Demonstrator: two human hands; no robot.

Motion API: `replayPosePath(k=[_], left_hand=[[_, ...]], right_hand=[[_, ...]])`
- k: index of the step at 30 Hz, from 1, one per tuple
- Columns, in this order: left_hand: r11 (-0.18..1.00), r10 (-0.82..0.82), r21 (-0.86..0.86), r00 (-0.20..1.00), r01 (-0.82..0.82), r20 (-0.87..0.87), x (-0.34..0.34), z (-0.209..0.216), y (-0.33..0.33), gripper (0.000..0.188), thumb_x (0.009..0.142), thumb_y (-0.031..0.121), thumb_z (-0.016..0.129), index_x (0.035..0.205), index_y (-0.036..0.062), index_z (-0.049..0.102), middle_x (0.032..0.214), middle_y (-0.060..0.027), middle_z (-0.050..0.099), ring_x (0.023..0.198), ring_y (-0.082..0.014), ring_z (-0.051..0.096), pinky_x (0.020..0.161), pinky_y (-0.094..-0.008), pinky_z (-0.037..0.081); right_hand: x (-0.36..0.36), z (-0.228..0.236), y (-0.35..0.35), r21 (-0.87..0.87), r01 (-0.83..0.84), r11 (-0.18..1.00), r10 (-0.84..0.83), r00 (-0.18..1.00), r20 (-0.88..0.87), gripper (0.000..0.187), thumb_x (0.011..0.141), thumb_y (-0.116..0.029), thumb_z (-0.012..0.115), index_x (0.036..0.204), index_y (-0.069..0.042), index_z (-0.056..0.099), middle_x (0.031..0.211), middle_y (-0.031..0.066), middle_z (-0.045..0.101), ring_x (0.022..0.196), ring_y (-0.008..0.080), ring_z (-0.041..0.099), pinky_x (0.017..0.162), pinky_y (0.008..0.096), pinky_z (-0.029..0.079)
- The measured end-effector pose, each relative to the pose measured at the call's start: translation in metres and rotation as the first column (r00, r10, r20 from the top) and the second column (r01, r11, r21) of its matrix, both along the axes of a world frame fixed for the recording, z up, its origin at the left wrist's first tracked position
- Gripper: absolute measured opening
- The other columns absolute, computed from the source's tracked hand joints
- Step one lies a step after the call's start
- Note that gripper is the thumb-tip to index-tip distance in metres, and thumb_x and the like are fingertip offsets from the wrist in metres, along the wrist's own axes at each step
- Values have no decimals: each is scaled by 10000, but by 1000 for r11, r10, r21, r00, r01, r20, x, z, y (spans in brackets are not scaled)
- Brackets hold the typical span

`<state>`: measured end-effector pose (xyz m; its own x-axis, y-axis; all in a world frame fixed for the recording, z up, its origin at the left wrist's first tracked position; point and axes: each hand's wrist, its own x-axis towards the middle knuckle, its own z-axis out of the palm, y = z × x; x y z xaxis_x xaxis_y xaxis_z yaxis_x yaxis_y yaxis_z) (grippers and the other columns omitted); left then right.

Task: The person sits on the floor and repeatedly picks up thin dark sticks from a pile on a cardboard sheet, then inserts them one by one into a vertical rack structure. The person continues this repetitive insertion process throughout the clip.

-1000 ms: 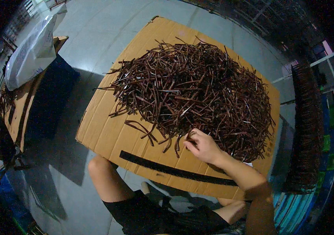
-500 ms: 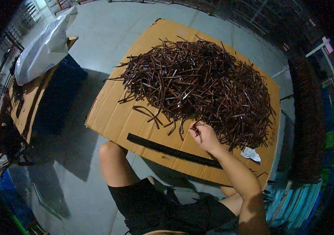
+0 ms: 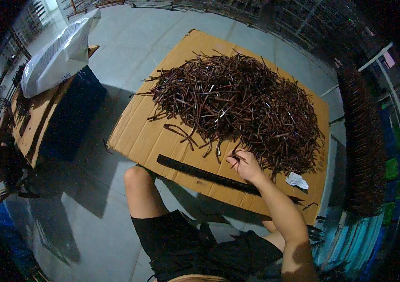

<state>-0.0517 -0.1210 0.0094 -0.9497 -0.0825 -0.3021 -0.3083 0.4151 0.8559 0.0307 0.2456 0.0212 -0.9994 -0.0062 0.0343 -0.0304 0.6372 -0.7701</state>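
A large heap of thin, dark brown strips with bent ends (image 3: 237, 94), looking like eyeglass temples, covers much of a cardboard sheet (image 3: 136, 117). At the heap's near edge, my right hand (image 3: 246, 165) has its fingers closed in a pinch on one or more brown strips. Exactly how many it holds cannot be made out. A few loose strips (image 3: 181, 134) lie left of the hand, apart from the pile. Along the near side of the cardboard runs a long black bar (image 3: 200, 174), passing under my right forearm. My left hand is out of the picture.
A crumpled white paper (image 3: 297, 181) lies right of my forearm. To the left stands a dark blue box (image 3: 75, 108) with cardboard and a white plastic bag (image 3: 59, 61) on top. A rack with dense dark brown pieces (image 3: 362, 145) stands at the right. My knee (image 3: 137, 176) is beside the near edge.
The view has shifted slightly. My right hand stays at the heap's near edge, its fingers still pinched, and a held strip now shows more plainly.
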Motion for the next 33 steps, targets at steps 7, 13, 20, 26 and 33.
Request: replayPosePath(k=[7, 13, 20, 26, 33], left_hand=[[999, 29, 37, 977, -38, 211, 123, -16, -68, 267, 902, 229, 509, 806, -13, 571, 658, -109, 580, 602, -158, 557, 548, -314, 449], [933, -55, -150, 540, 329, 840, 228, -10, -156, 273, 908, 230, 503, 801, -13, 568, 658, -110, 577, 609, -155, 554, 552, -315, 446], [902, -223, -431, 870, 13, -440, 65, 50, -24, 254, 797, 131, 628, 1014, 3, 595, 922, -184, 606, 824, -349, 600, 738, -374, 491], [761, -414, -618, 880, 195, -232, 39, 45, 22, 203, 822, 216, 605, 921, 39, 604, 846, -153, 593, 778, -321, 608, 667, -399, 494], [810, -361, -538, 921, 232, -147, 39, 69, 44, 180, 777, 137, 600, 928, 41, 611, 884, -152, 643, 787, -340, 629, 685, -430, 510]], right_hand=[[-16, 25, -11, 84, 128, 988, -138, 982, 130, 252, 812, -221, 674, 866, 12, 591, 795, 198, 621, 718, 358, 605, 634, 377, 476], [-25, 26, -21, 52, 164, 985, -172, 956, 239, 280, 827, -253, 663, 904, 11, 605, 719, 117, 644, 622, 202, 623, 570, 322, 478], [-45, 52, -121, -456, 172, 873, -59, 966, 251, 203, 857, -209, 631, 873, -6, 628, 726, 44, 627, 634, 90, 564, 569, 243, 452], [-54, 44, -180, -327, -20, 945, 32, 999, 33, 236, 888, -233, 591, 872, 2, 590, 736, 93, 600, 691, 163, 550, 652, 292, 449], [-59, 21, -184, -394, 7, 919, 3, 1000, 26, 226, 882, -222, 617, 886, 1, 584, 716, 9, 550, 668, 78, 480, 606, 227, 405]])
